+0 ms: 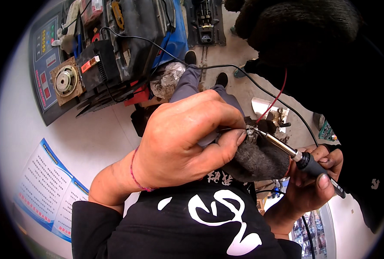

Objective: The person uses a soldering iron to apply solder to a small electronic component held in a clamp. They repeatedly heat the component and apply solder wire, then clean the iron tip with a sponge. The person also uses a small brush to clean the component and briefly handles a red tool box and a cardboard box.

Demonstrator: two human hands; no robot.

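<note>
Thumb and forefinger of the left hand [187, 134] brought tip to tip, with anything between them too small to make out. Inside the right hand [305, 191], fingers and thumb closed around the black handle of a soldering iron [296, 155]. Held just right of the left fingertips, with its tip at or just beside a small silvery metal piece [251, 134]; contact impossible to confirm. Pointed up and to the left, long axis slanting from the handle end at lower right to the tip at upper left. Around the metal piece, a dark knit glove [263, 162]; from just above, a red wire [281, 90] curving up toward a second dark glove [300, 28]. Beyond, a white tray or sheet [261, 105], hard to say which, with a metal part [280, 118] at its edge. Farther left, a crumpled clear plastic bag [168, 82], contents unclear. At lower right, a clear-fronted case [330, 233] with small packets inside, too small to identify. Across the upper middle, a black cable [205, 67]; at far left, a round speaker [65, 82] beside a control panel [45, 60].
</note>
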